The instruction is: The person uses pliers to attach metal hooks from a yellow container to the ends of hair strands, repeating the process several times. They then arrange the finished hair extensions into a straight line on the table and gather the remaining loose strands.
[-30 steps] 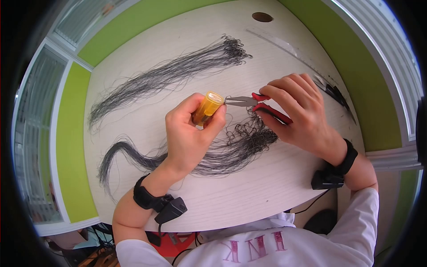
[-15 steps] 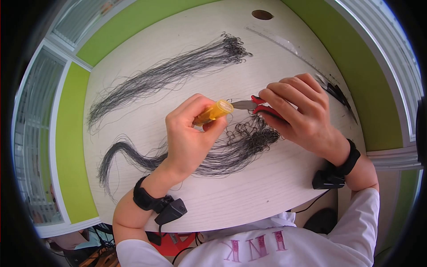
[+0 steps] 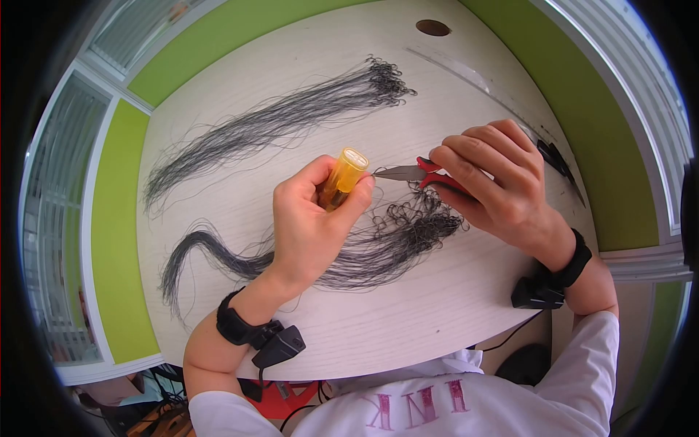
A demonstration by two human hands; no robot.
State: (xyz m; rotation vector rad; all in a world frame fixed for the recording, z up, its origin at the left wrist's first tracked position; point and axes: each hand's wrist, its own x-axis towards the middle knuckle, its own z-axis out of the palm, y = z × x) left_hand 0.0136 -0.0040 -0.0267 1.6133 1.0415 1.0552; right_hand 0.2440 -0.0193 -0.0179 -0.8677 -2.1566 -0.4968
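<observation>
My left hand (image 3: 309,222) is closed around a translucent yellow cylindrical tool (image 3: 346,173), its pale round end tilted upward. My right hand (image 3: 502,178) grips pliers (image 3: 405,172) with red and black handles. The narrow jaws point left and reach the tip of my left thumb, beside the yellow tool; a thin dark strand shows there, too small to make out fully. Beneath both hands lies a bundle of dark thread-like strands (image 3: 371,255) with curled, hook-like ends at the right. My left hand and wrist cover part of that bundle.
A second bundle of dark strands (image 3: 277,120) lies farther back, its curled ends to the right. A clear ruler (image 3: 466,73) and a dark slender tool (image 3: 557,160) lie at the right. Green panels (image 3: 124,233) border the white table (image 3: 408,328), which has a round hole (image 3: 433,28).
The yellow tool has turned more upright in my left hand and its top has moved left. My right hand and the pliers have shifted slightly right, with the jaw tips near my left thumb.
</observation>
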